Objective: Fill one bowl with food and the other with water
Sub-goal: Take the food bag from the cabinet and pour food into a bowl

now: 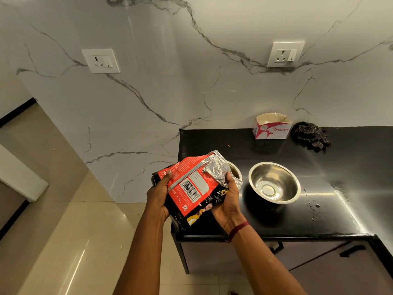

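Both hands are gripping a red and black food bag (191, 188) above the left end of the black desk (344, 167). The left hand (158, 194) is curling round the bag's left edge, while the right hand (226, 201) is clutching its crumpled silver top. The bag is hiding most of the near bowl (236, 171), leaving only a sliver of rim showing, so its contents cannot be made out. The second steel bowl (274, 183) is sitting just beside it, in plain view. A cardboard box (271, 128) and a dark cloth (310, 135) are lying against the wall.
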